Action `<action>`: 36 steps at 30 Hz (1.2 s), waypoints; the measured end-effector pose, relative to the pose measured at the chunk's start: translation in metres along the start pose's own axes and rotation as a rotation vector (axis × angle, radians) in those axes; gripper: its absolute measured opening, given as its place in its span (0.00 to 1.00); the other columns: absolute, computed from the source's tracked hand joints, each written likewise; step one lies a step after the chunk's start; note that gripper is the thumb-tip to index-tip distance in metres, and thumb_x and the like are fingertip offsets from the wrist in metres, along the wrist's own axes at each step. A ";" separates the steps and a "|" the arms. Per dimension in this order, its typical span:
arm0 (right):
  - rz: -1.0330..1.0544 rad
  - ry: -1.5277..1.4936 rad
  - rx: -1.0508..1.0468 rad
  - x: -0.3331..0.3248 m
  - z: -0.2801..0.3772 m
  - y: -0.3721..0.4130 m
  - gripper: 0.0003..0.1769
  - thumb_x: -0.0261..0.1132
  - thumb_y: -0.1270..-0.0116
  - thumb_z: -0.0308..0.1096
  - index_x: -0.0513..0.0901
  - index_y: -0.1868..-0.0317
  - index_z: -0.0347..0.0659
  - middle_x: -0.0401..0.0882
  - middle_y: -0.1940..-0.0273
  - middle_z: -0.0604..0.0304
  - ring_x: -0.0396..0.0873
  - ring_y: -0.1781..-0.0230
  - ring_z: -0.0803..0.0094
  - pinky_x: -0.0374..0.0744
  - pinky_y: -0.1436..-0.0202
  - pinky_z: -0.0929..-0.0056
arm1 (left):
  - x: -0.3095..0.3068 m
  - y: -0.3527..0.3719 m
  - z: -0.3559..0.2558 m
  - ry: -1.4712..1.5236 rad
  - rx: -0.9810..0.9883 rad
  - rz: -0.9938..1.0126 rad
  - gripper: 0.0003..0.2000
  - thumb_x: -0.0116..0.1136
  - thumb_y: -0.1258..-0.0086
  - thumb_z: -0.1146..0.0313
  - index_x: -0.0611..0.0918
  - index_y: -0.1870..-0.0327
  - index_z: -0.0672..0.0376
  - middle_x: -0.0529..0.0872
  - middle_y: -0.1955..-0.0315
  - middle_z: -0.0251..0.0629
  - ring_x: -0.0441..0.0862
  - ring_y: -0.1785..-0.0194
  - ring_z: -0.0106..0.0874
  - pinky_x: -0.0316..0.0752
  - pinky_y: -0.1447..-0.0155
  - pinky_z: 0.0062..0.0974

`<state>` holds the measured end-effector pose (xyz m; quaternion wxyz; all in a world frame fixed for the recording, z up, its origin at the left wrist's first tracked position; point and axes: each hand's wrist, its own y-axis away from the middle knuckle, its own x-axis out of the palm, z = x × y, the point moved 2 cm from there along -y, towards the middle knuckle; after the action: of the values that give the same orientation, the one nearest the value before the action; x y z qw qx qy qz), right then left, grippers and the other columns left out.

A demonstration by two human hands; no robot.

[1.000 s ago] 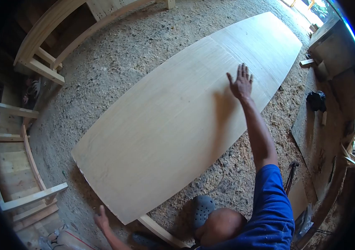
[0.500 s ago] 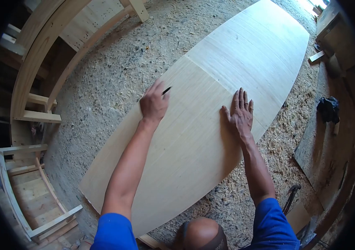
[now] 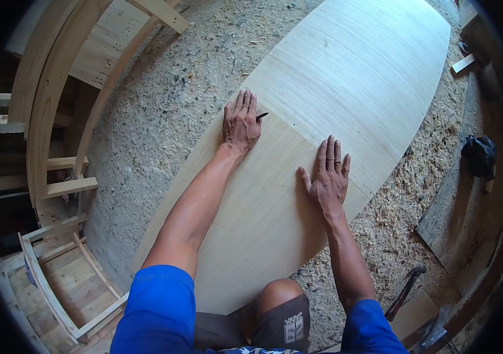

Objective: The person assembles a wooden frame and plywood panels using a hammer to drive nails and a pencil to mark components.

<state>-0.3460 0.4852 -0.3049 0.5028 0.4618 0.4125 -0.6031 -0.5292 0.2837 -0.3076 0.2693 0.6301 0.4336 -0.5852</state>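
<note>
A large pale plywood panel (image 3: 251, 194) with curved sides lies in front of me, with a seam running across it. My left hand (image 3: 241, 121) rests on its left edge just short of the seam, fingers stretched forward. A dark pencil (image 3: 262, 115) is held at its thumb side, tip pointing right; the rest of it is hidden by the hand. My right hand (image 3: 328, 183) lies flat on the panel with fingers spread, the fingertips reaching the seam. Nothing shows in that hand.
Curved wooden frames (image 3: 51, 112) stand at the left, and a smaller slatted frame (image 3: 80, 277) sits lower down. Sawdust and shavings (image 3: 402, 203) cover the ground. At the right are a black plastic bag (image 3: 479, 156), a dark-handled tool (image 3: 405, 289) and boards.
My left hand has slid forward along the panel's left edge and flattened, with the pencil still in it. My right hand stays flat near the seam. The view has shifted slightly.
</note>
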 end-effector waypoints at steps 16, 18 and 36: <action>-0.074 0.021 0.213 -0.007 -0.045 0.091 0.46 0.56 0.29 0.58 0.57 0.24 0.31 0.51 0.22 0.43 0.49 0.19 0.53 0.47 0.19 0.54 | -0.007 0.002 -0.004 -0.103 -0.109 -0.075 0.31 0.52 0.30 0.62 0.65 0.26 0.63 0.63 0.25 0.48 0.57 0.21 0.46 0.47 0.20 0.50; -0.186 -0.012 0.420 -0.007 -0.045 0.103 0.49 0.60 0.30 0.59 0.55 0.24 0.29 0.51 0.22 0.39 0.47 0.20 0.47 0.51 0.20 0.55 | 0.006 0.007 0.006 -0.172 -0.214 -0.162 0.30 0.51 0.28 0.59 0.66 0.26 0.60 0.66 0.27 0.48 0.62 0.24 0.46 0.53 0.23 0.47; -0.549 -0.902 0.772 0.004 -0.049 0.120 0.42 0.71 0.33 0.46 0.64 0.25 0.36 0.81 0.42 0.45 0.81 0.44 0.62 0.78 0.41 0.66 | 0.012 -0.004 0.013 -0.207 -0.473 -0.283 0.19 0.52 0.25 0.56 0.79 0.47 0.65 0.80 0.51 0.55 0.76 0.44 0.50 0.70 0.38 0.44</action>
<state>-0.2209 0.5133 -0.3238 0.2523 0.1886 0.0177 -0.9489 -0.5397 0.2778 -0.3206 0.3670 0.4200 0.6117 -0.5610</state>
